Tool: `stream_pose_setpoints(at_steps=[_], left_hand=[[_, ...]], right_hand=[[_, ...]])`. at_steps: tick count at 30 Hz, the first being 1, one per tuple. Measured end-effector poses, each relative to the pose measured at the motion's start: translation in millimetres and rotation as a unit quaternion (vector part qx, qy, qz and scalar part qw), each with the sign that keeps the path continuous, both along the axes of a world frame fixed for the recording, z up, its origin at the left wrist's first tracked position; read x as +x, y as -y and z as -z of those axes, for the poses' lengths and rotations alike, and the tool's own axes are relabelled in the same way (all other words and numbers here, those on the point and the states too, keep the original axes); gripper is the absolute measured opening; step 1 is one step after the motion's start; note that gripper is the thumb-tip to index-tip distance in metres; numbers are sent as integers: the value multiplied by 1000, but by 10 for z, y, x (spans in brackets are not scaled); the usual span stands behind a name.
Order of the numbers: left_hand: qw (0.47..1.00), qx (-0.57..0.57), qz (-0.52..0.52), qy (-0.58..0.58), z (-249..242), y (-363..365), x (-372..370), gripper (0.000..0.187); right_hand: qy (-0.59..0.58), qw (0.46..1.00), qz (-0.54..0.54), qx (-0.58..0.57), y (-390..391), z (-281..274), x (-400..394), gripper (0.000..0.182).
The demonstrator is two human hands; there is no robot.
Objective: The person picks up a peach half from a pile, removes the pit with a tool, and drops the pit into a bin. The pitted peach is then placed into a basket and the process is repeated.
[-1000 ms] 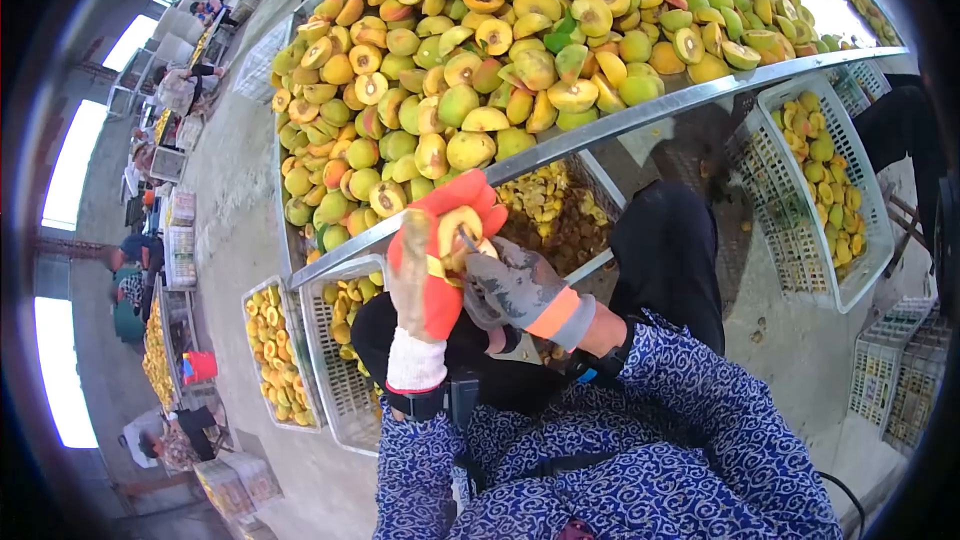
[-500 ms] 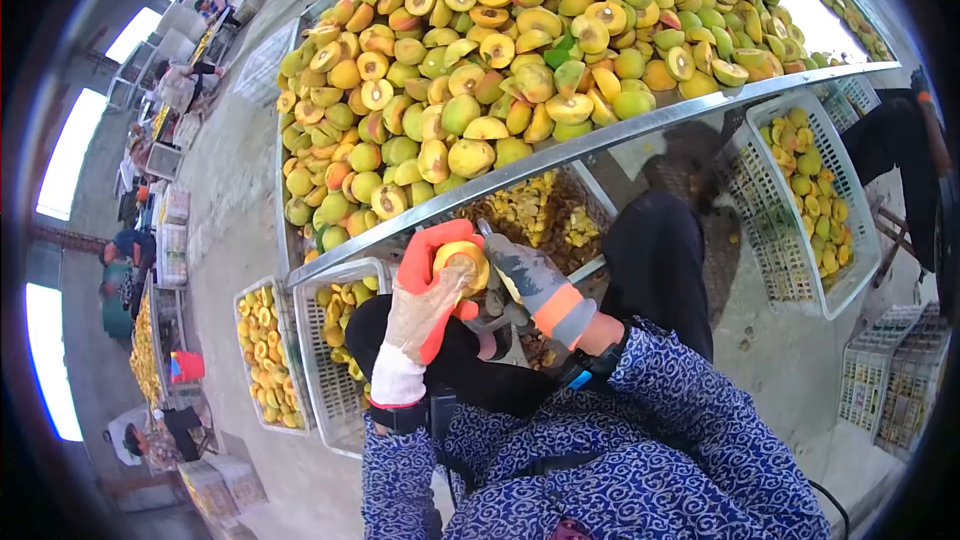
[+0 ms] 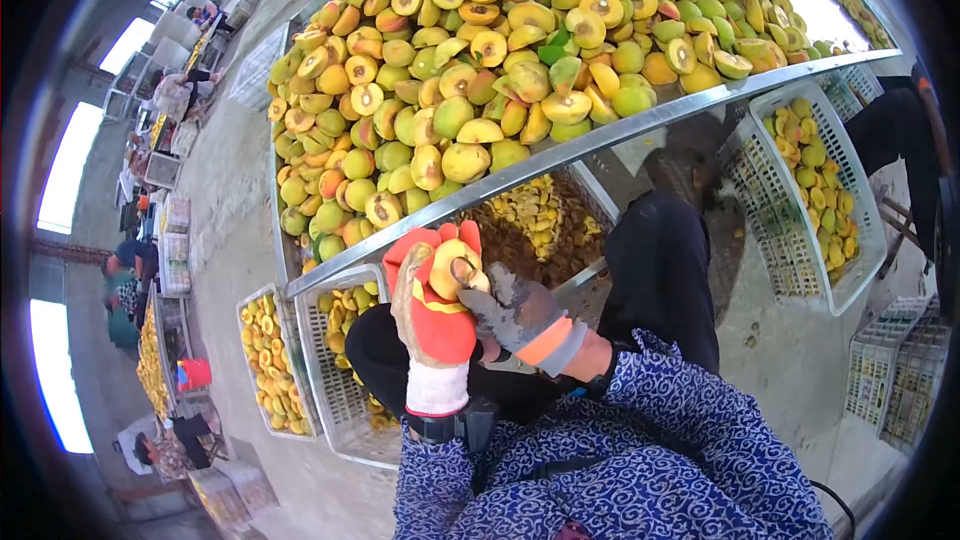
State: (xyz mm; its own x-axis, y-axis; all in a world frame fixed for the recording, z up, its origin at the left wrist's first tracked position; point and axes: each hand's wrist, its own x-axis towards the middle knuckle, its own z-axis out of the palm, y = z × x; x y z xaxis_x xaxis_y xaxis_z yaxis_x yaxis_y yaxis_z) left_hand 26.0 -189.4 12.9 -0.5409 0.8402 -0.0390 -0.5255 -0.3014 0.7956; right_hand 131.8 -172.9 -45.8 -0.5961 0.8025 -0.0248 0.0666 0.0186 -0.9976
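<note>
My left hand point(image 3: 432, 305), in a red and white glove, is closed round a halved yellow fruit point(image 3: 452, 270), its cut face turned up. At that cut face is my right hand point(image 3: 513, 315), in a grey and orange glove, its fingers closed on a small tool with a curved metal loop point(image 3: 463, 269). The loop lies against the middle of the fruit; the tool's handle is hidden in the glove. Beyond both hands, a heap of halved green and yellow fruit point(image 3: 455, 115) covers a metal-edged table point(image 3: 640, 126).
Below the table edge stands a crate of yellow and brown pieces point(image 3: 598, 190). Crates of fruit halves stand at the left point(image 3: 316, 392) and right point(image 3: 868, 270). Stacked crates point(image 3: 885, 365) are at the lower right. Other people sit along the far left; a person's dark-clothed leg point(image 3: 893, 135) is at right.
My left hand has turned, so the fruit's cut face now shows. My right hand has moved left and down, bringing the metal loop onto the fruit.
</note>
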Motion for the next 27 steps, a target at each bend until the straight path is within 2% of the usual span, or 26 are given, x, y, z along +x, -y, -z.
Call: stream_pose_setpoints(at_steps=[2, 5, 7, 13, 19, 20, 22, 23, 25, 27], left_hand=[[1000, 0, 13, 15, -13, -11, -28, 35], [998, -23, 47, -32, 17, -19, -30, 40], [996, -46, 49, -56, 16, -23, -6, 43], [993, -8, 4, -116, 74, -39, 86, 40], [997, -26, 8, -76, 78, -40, 49, 37], [996, -26, 14, -81, 78, -39, 38, 36], [995, -24, 26, -92, 76, -32, 13, 34], [995, -24, 26, -98, 75, -29, 10, 33], [993, -23, 25, -109, 66, -43, 15, 33], [997, -34, 45, -48, 13, -79, 38, 34]], right_hand=[[12, 993, 3, 115, 63, 122, -7, 52], [1, 962, 60, 267, 160, 331, -76, 64], [-3, 949, 87, 304, 169, 337, -99, 65], [5, 964, 99, 246, 164, 334, -152, 55], [-23, 952, 89, 294, 114, 273, -94, 46], [-34, 955, 84, 282, 108, 268, -88, 42], [-71, 982, 63, 165, 77, 139, -67, 35], [-95, 993, 47, 57, 76, 66, -48, 32], [-144, 985, 15, -93, 60, -37, -30, 29], [-179, 969, -16, -172, 50, -79, -20, 31]])
